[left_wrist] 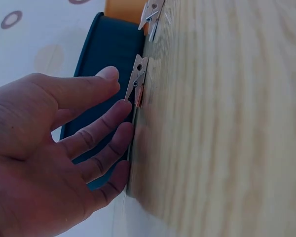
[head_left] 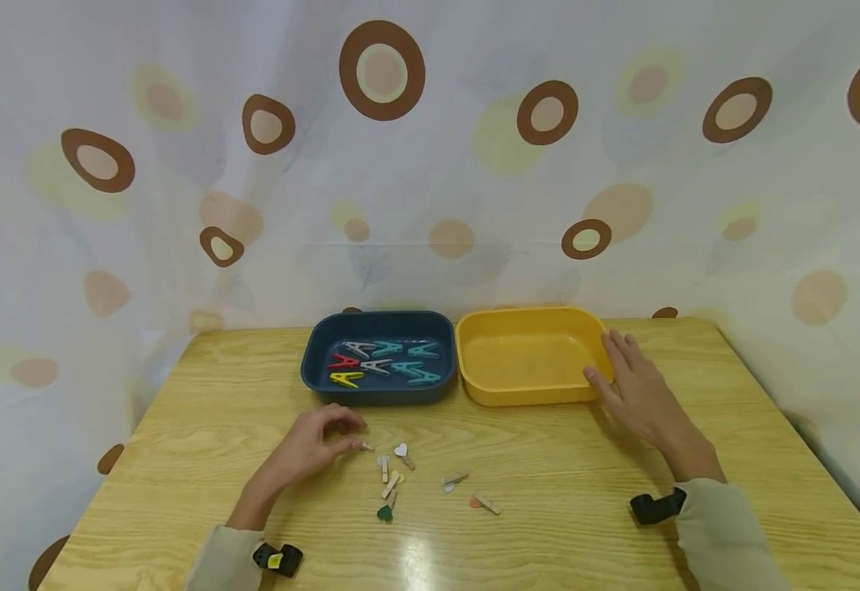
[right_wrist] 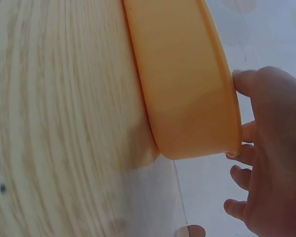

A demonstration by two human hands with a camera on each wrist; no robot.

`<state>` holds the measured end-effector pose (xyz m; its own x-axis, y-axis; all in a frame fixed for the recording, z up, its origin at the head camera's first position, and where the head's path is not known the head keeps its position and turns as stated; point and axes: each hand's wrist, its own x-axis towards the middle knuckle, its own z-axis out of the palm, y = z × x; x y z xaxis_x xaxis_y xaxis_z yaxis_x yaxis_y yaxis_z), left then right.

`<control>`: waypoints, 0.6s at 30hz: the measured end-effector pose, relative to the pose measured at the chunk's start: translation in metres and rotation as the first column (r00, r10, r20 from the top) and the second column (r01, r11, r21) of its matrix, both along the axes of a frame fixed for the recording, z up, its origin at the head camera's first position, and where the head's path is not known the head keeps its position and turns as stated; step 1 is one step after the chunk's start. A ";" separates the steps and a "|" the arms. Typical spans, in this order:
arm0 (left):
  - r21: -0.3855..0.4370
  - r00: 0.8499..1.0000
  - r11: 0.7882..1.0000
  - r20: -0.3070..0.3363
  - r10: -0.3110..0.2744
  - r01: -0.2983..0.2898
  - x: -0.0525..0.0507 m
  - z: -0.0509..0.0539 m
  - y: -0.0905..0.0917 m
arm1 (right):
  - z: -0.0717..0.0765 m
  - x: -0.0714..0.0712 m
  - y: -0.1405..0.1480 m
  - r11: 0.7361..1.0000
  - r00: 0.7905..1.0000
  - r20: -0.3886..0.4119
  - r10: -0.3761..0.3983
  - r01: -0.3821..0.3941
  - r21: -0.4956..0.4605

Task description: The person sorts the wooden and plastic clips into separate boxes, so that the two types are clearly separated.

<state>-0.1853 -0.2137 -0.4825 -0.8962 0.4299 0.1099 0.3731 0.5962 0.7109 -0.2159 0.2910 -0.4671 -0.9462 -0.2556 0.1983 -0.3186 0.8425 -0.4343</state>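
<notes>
A left hand (head_left: 313, 442) at a small wooden peg (left_wrist: 142, 76), a right hand (head_left: 640, 398) at the yellow tray (head_left: 526, 361).
The left hand's thumb and fingers stand apart, one fingertip right by the peg, which is on the table (head_left: 548, 509) in front of the blue tray (head_left: 378, 396); whether they touch, I can't tell. The right hand rests against the yellow tray's right end, its thumb at the rim, apart from the fingers. Coloured clips (head_left: 375, 367) lie in the blue tray.
</notes>
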 end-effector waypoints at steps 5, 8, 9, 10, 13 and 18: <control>0.003 1.000 1.000 0.009 0.005 -0.005 0.000 -0.001 -0.002 | 0.004 0.002 0.001 0.999 0.997 0.075 0.014 -0.017 0.040; 0.007 1.000 1.000 0.012 0.006 -0.006 0.001 -0.002 -0.003 | 0.005 0.004 0.000 0.998 0.995 0.094 0.017 -0.023 0.062; 0.005 1.000 1.000 0.012 0.006 -0.006 0.001 -0.002 -0.004 | 0.006 0.004 0.000 0.998 0.995 0.095 0.017 -0.023 0.067; 0.003 1.000 1.000 0.011 0.007 -0.007 0.001 -0.002 -0.003 | 0.006 0.004 0.000 0.997 0.995 0.096 0.019 -0.026 0.070; -0.004 1.000 1.000 0.011 0.005 -0.005 0.001 -0.002 -0.002 | 0.004 0.004 0.000 0.996 0.995 0.095 0.020 -0.028 0.079; 0.002 1.000 1.000 0.025 -0.005 0.005 0.001 -0.003 0.001 | 0.003 0.005 0.002 0.996 0.997 0.081 0.010 -0.017 0.082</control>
<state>-0.1842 -0.2129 -0.4853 -0.8966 0.4339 0.0886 0.3581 0.5929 0.7213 -0.2110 0.2927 -0.4638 -0.9545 -0.2809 0.0999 -0.2973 0.8724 -0.3881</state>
